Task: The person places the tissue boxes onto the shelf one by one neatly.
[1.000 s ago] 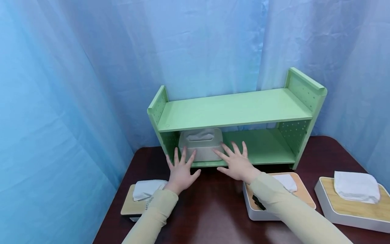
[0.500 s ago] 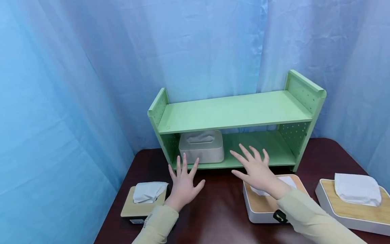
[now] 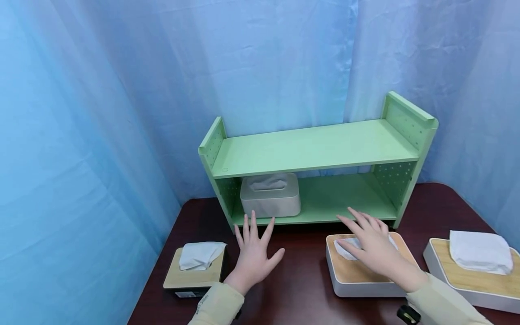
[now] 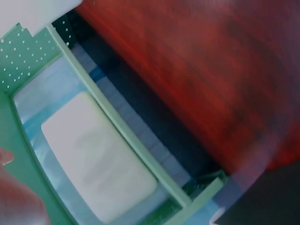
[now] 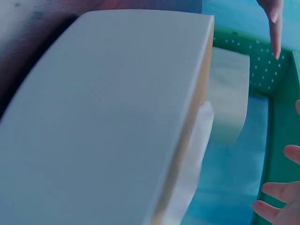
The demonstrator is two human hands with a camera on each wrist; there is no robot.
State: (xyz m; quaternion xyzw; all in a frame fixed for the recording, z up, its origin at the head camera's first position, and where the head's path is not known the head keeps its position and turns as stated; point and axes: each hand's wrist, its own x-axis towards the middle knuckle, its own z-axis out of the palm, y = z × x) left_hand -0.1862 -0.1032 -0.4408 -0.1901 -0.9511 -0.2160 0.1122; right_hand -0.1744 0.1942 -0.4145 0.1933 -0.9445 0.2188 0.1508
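My left hand hovers over the table's middle with its fingers spread, holding nothing. It is in front of a pale tissue box, which sits on the lower left of a green two-tier shelf. My right hand is over a white tissue box with a wooden top and overlaps its tissue in the head view; its fingers are extended and grip nothing. That box's white side fills much of the right wrist view. The left wrist view shows the shelved box and part of the left hand.
A small tissue box with a light wooden top and dark sides stands at the table's left. At the far right is another white tissue box with a wooden top. Blue curtains hang behind and beside the dark table.
Both hands have drawn back from the shelved tissue box. The right hand has moved right and nearer, over the white wooden-topped box; the left has come back slightly to the right. The shelved box stayed.
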